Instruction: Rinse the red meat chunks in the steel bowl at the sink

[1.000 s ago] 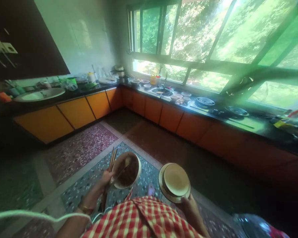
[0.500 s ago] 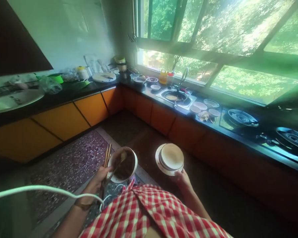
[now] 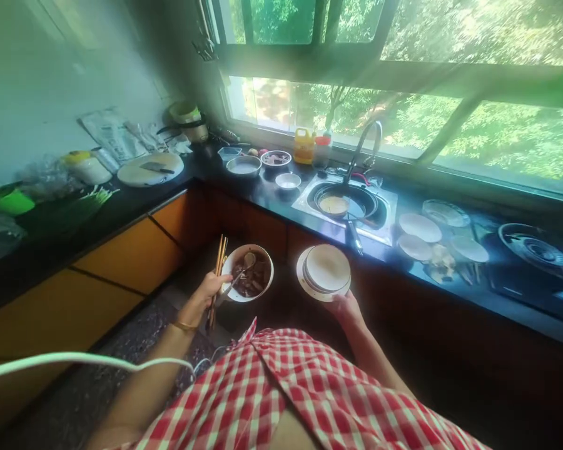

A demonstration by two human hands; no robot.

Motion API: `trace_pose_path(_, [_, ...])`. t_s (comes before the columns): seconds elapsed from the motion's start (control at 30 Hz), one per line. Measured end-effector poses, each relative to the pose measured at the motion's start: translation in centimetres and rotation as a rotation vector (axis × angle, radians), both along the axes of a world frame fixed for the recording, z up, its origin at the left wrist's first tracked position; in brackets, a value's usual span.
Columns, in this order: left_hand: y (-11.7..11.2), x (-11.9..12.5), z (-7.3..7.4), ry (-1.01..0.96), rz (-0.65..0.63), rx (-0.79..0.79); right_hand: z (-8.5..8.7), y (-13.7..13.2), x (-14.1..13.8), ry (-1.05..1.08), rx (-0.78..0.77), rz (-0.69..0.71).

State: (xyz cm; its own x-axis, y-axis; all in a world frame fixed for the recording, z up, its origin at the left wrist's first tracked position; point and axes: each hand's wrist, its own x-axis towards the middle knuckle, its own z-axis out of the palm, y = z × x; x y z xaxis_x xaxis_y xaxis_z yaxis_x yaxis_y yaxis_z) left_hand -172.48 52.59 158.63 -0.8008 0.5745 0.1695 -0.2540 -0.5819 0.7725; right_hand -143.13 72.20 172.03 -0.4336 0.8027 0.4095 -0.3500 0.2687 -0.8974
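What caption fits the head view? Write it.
Left hand holds white bowl and wooden chopsticks; right hand, stacked white plates, near steel sink.

A single camera rides on the person's head, looking forward and steeply down; the checked shirt [image 3: 286, 387] fills the bottom edge; the left hand [image 3: 206, 292] with its bowl [image 3: 248, 273] and the right hand [image 3: 344, 307] with its plates [image 3: 326, 272] sit close, mid-frame; beyond, the view faces the sink [image 3: 388, 209] and the window [image 3: 403, 125].
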Motion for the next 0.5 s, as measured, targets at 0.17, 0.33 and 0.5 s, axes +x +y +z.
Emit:
trace_pose_path(0.17, [3.5,-7.8,9.3,-0.016,-0.022,-0.015,10.6,3.5,-10.1,-0.01,0.063,0.061])
trace_pose_path(0.33, [6.9,-16.2,17.6,0.018,-0.05,0.01,20.7,6.2,-19.1,0.034,0.1,0.009])
trace_pose_path(0.5, [11.7,-25.7,25.6,0.201,0.019,-0.077,28.3,9.9,-27.3,0.107,0.183,-0.065])
